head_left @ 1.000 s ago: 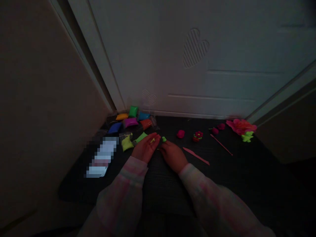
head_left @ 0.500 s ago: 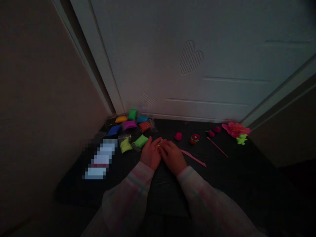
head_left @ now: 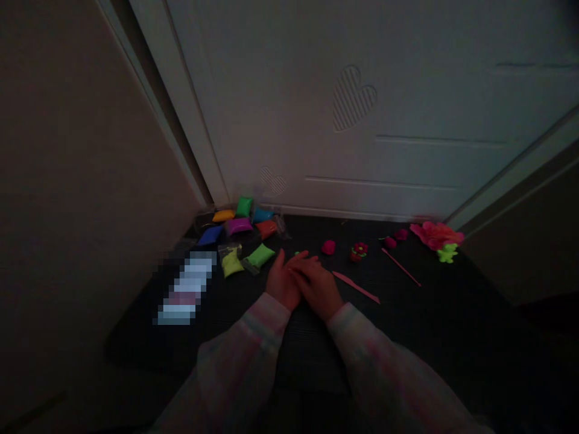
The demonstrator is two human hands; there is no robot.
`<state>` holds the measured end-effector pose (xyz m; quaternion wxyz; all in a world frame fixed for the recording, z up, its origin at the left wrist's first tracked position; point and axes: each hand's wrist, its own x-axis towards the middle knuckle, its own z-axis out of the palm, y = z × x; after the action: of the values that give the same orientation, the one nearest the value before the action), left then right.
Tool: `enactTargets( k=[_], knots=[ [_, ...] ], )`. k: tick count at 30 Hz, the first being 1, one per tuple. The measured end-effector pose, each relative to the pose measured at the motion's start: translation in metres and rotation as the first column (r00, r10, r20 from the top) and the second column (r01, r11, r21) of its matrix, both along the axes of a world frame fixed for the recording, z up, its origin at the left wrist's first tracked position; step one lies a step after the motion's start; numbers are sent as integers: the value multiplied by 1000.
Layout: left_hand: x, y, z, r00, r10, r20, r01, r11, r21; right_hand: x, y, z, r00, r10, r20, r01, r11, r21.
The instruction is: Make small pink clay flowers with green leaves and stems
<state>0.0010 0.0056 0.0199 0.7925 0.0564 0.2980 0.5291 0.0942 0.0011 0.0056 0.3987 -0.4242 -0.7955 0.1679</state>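
My left hand (head_left: pixel 281 282) lies palm up over the dark table, with its thumb apart and fingers stretched out. Across that palm rests my right hand (head_left: pixel 322 290), palm down, fingers laid flat over the left ones. Whatever may be between the palms is hidden. Just beyond the fingertips shows a small green bit (head_left: pixel 297 254). A pink modelling knife (head_left: pixel 356 287) lies to the right of my right hand. Behind it sit a pink lump of clay (head_left: pixel 329 247) and a small red flower in a pot (head_left: pixel 359 252). A light green clay packet (head_left: pixel 259 258) is left of my left thumb.
Several coloured clay packets (head_left: pixel 239 226) cluster at the back left, near a yellow-green packet (head_left: pixel 232 263) and a blurred bright screen (head_left: pixel 187 289). To the right are a thin pink stick (head_left: pixel 401 267), dark pink balls (head_left: pixel 389 242) and a pink flower (head_left: pixel 436 235). A white door (head_left: pixel 289 108) stands behind.
My right hand has slid slightly over the left palm. A small yellowish bit between the fingers is now out of sight. The view has shifted a little.
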Motion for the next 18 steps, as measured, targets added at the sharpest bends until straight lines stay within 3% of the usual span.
enactTargets(
  k=[4, 9, 12, 14, 16, 18],
  knots=[
    [0, 5, -3, 990, 91, -110, -93, 996, -13, -1, -7, 3, 996, 63, 56, -66, 997, 47],
    [-1, 9, -11, 972, 169, -162, -167, 986, 25, 3, -13, 9, 998, -47, -35, 50, 994, 101],
    [11, 0, -8, 979, 146, -142, -136, 988, 78, 3, -9, 10, 987, -124, -105, 137, 981, 134],
    [23, -11, -2, 996, 59, -70, -47, 984, 171, 3, -7, 11, 985, -146, -96, 161, 971, 179],
    [32, -22, 4, 999, 26, -47, -17, 982, 189, 3, -9, 12, 991, -134, -18, 135, 967, 217],
    [37, -31, 9, 995, 86, -46, -73, 971, 229, 2, -18, 14, 992, -84, 91, 62, 973, 222]
  ],
)
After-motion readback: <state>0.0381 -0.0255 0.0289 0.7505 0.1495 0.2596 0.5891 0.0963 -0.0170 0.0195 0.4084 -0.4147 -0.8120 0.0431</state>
